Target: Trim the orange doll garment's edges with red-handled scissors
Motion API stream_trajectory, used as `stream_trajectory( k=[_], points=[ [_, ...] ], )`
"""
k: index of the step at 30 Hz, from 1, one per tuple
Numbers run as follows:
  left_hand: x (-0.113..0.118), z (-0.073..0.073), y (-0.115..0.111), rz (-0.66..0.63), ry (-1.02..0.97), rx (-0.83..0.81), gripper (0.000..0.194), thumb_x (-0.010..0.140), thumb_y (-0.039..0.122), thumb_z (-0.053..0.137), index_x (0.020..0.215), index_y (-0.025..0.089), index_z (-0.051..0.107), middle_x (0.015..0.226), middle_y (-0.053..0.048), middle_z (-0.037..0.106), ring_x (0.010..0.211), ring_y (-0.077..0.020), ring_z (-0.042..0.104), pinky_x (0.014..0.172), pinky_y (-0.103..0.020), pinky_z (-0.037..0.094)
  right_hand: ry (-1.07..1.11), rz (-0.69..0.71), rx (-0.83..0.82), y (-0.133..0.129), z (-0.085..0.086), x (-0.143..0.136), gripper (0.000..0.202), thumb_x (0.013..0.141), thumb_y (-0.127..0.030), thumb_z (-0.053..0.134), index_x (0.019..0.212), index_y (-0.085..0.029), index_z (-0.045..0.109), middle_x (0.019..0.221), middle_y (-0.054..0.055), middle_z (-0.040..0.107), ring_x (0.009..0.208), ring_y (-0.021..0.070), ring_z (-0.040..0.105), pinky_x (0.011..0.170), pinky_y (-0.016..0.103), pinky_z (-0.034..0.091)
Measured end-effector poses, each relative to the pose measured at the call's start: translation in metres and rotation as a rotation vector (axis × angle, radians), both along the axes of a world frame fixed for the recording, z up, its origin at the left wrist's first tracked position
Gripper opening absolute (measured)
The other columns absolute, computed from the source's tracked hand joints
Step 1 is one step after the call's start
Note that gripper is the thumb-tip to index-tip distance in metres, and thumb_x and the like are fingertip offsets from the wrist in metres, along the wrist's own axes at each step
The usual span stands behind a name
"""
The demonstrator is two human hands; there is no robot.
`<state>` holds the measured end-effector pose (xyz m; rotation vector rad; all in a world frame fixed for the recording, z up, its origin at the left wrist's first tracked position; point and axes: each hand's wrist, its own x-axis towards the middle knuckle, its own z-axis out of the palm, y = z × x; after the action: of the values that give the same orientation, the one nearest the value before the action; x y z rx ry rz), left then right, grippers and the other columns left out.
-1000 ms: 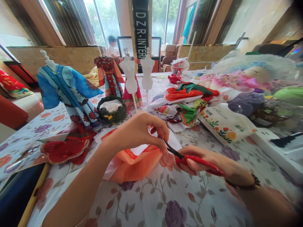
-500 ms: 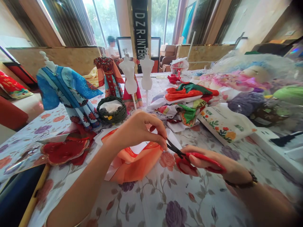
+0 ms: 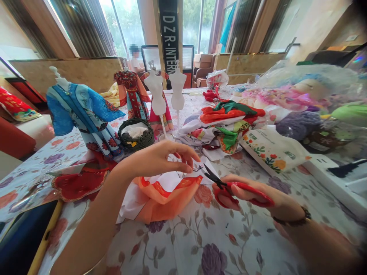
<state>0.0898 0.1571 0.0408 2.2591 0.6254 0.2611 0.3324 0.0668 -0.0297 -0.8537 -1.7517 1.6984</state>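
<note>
My right hand [image 3: 243, 193] holds a pair of red-handled scissors [image 3: 219, 181], fingers through the loops. Their dark blades are slightly parted and point up-left towards my other hand. Above a white and orange piece of fabric [image 3: 169, 204], my left hand [image 3: 163, 158] hovers with its fingers bent and a gap between thumb and forefinger. A thin dark thread [image 3: 196, 168] shows near its fingertips; whether it touches them I cannot tell. The fabric lies loosely bunched on the flowered tablecloth [image 3: 183, 248], partly covered by my left hand.
A blue robe [image 3: 83, 103] on a small stand, a dark woven basket [image 3: 136, 135] and two white mini dress forms [image 3: 155, 91] stand behind. Rumpled cloths [image 3: 226, 122] and a floral packet [image 3: 275, 149] lie right. A red fabric piece [image 3: 80, 183] and dark tablet-like object [image 3: 28, 236] lie left.
My left hand has opened its pinch and drawn slightly left and down from the blades. The fabric has shifted and a dark thread now shows. The scissors have barely moved.
</note>
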Motion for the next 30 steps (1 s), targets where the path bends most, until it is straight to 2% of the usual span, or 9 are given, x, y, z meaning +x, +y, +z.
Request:
stream_trajectory(
  k=[5,9,14,19,24,30],
  points=[
    [-0.008,-0.011,0.009,-0.030,0.236,-0.060,0.026,0.082,0.031,0.063,0.105,0.020,0.066,0.112,-0.003,0.067,0.103,-0.0158,0.059,0.087,-0.024,0.044,-0.038,0.010,0.006,0.004,-0.001,0.003,0.043,0.092,-0.058,0.041,0.077,-0.018,0.047,0.066,-0.003,0.040,0.061,0.0131,0.039,0.063,0.030,0.033],
    [-0.008,-0.021,0.014,-0.042,0.343,-0.054,0.028,0.077,0.032,0.066,0.102,0.019,0.067,0.108,-0.003,0.067,0.099,-0.0176,0.057,0.083,-0.025,0.043,-0.049,0.107,0.013,0.011,-0.005,0.007,0.046,0.092,-0.059,0.040,0.071,-0.018,0.044,0.067,-0.002,0.042,0.061,0.0125,0.040,0.060,0.029,0.032],
    [-0.002,-0.025,0.015,-0.114,0.320,-0.101,0.010,0.078,0.022,0.064,0.084,0.015,0.068,0.088,0.000,0.068,0.086,-0.0131,0.059,0.082,-0.021,0.043,-0.059,0.094,0.035,0.014,-0.003,0.007,0.052,0.090,-0.066,0.038,0.067,-0.019,0.043,0.063,-0.001,0.042,0.059,0.0133,0.040,0.058,0.029,0.031],
    [0.000,-0.029,0.015,-0.097,0.265,-0.136,0.024,0.080,0.022,0.061,0.103,0.016,0.064,0.104,-0.004,0.067,0.093,-0.0148,0.060,0.081,-0.022,0.046,-0.053,0.111,0.057,0.015,-0.001,0.007,0.053,0.089,-0.067,0.037,0.063,-0.020,0.038,0.062,-0.001,0.042,0.059,0.0136,0.039,0.059,0.031,0.032],
    [0.000,-0.036,0.015,-0.126,0.259,-0.179,0.011,0.079,0.020,0.061,0.087,0.014,0.066,0.093,-0.003,0.068,0.090,-0.0136,0.059,0.085,-0.022,0.044,-0.043,0.128,0.070,0.020,-0.005,0.008,0.058,0.087,-0.071,0.035,0.060,-0.020,0.041,0.061,-0.001,0.043,0.057,0.0132,0.037,0.059,0.032,0.033],
    [-0.007,-0.035,0.011,-0.019,0.193,-0.161,0.012,0.079,0.024,0.061,0.083,0.013,0.063,0.083,-0.001,0.063,0.082,-0.0119,0.056,0.078,-0.021,0.044,-0.018,0.149,0.080,0.024,-0.013,0.013,0.057,0.088,-0.069,0.037,0.059,-0.020,0.039,0.060,-0.002,0.044,0.055,0.0122,0.038,0.055,0.030,0.031]
  ],
)
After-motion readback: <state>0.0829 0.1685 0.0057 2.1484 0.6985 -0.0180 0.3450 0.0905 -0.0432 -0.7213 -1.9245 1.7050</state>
